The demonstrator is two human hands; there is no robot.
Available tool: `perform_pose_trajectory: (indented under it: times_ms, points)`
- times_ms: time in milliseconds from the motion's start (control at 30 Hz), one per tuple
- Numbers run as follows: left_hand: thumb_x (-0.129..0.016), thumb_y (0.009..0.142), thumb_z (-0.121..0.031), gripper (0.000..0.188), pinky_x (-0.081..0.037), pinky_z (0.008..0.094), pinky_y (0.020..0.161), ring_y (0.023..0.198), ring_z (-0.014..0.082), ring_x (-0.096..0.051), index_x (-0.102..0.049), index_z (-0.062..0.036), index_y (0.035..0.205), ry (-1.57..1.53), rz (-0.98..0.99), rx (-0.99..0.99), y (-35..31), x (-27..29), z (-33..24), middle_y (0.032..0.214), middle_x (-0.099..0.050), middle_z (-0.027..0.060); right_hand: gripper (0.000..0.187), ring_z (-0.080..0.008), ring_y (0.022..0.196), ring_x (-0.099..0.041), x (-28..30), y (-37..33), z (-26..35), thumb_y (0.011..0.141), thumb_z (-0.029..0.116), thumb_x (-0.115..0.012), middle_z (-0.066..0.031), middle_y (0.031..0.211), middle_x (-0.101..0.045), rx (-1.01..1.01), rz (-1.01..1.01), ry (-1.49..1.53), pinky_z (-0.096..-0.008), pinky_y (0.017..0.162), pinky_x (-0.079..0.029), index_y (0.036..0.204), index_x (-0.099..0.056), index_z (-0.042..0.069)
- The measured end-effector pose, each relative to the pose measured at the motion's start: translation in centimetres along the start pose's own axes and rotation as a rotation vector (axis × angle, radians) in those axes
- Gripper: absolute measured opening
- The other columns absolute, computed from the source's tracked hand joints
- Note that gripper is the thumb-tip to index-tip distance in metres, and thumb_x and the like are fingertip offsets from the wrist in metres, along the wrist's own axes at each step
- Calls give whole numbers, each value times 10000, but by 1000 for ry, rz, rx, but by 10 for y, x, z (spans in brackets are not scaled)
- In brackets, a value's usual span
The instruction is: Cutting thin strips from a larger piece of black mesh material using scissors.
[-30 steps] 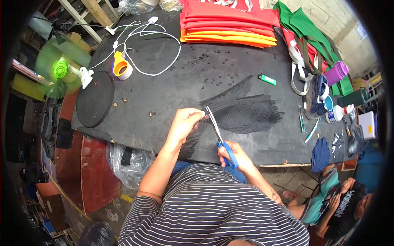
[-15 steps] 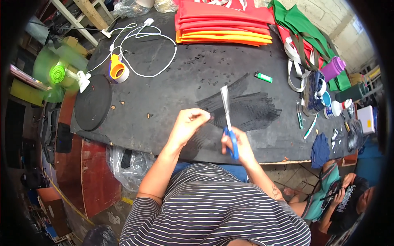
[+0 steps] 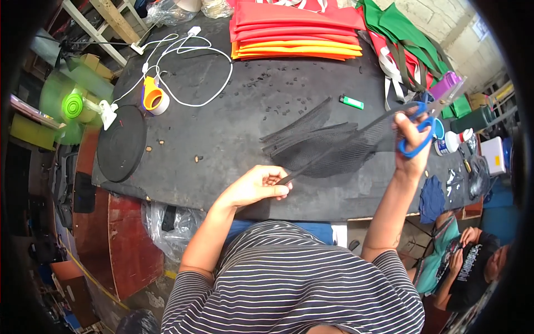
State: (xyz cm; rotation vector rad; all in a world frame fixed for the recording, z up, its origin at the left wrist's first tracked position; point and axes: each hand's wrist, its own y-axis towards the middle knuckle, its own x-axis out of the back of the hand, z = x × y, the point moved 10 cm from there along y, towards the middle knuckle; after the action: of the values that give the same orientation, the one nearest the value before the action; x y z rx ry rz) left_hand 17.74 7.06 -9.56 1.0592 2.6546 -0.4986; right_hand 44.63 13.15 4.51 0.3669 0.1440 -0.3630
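Note:
My left hand (image 3: 257,186) pinches one end of a black mesh strip (image 3: 381,121) close to the table's near edge. The strip runs up and rightward to my right hand (image 3: 413,142), raised over the right side of the table. That hand also grips a pair of scissors by its blue handles (image 3: 427,129), the blades pointing away to the upper right. Beneath the stretched strip, more black mesh pieces (image 3: 303,123) lie loosely heaped on the dark table (image 3: 217,133). Whether the strip is joined to the heap is hard to see.
Stacked red and orange fabric bags (image 3: 295,33) stand at the back. A green lighter (image 3: 351,102) and small black scraps (image 3: 267,83) lie nearer. Leftward are a white cable (image 3: 192,104), tape rolls (image 3: 156,100) and a fan (image 3: 72,106). Another person (image 3: 473,267) sits at lower right.
My right hand has swung up and rightward with the scissors, drawing a mesh strip along. My left hand has come down slightly and now holds the strip's other end.

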Motion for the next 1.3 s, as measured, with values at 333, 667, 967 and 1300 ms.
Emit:
perform_pose_trajectory:
  times_ms: [333, 667, 967, 1300]
  points:
    - [-636, 780, -138, 114, -286, 165, 434, 496, 16, -398, -636, -28, 812, -13, -392, 8, -8, 54, -5, 595, -496, -55, 314, -125, 548, -522, 22, 8, -70, 687, 196, -736, -23, 663, -525, -169, -40, -413, -248, 560, -410, 798, -496, 28]
    - [-587, 810, -173, 151, -266, 158, 419, 486, 16, -407, -635, -30, 808, 83, -660, -78, -8, 89, 7, 592, -513, -36, 316, -82, 561, -516, -88, -189, -130, 815, 326, -603, -11, 673, -519, -874, 890, 141, -216, 542, -426, 821, -506, 25]
    - [-566, 809, -154, 146, -257, 171, 400, 460, 23, -398, -630, -24, 793, 28, -678, -98, -12, 91, 3, 546, -488, -37, 441, -84, 600, -522, -100, -229, -146, 783, 476, -582, -13, 680, -517, -984, 1063, -20, -209, 565, -397, 852, -521, 46]
    - [-566, 793, -134, 139, -327, 176, 433, 500, 48, -467, -634, -13, 794, 12, -626, -22, -14, 88, 6, 602, -554, -5, 383, -53, 506, -483, -117, -223, -157, 794, 433, -604, 13, 605, -500, -985, 917, 44, -184, 465, -377, 746, -494, 69]
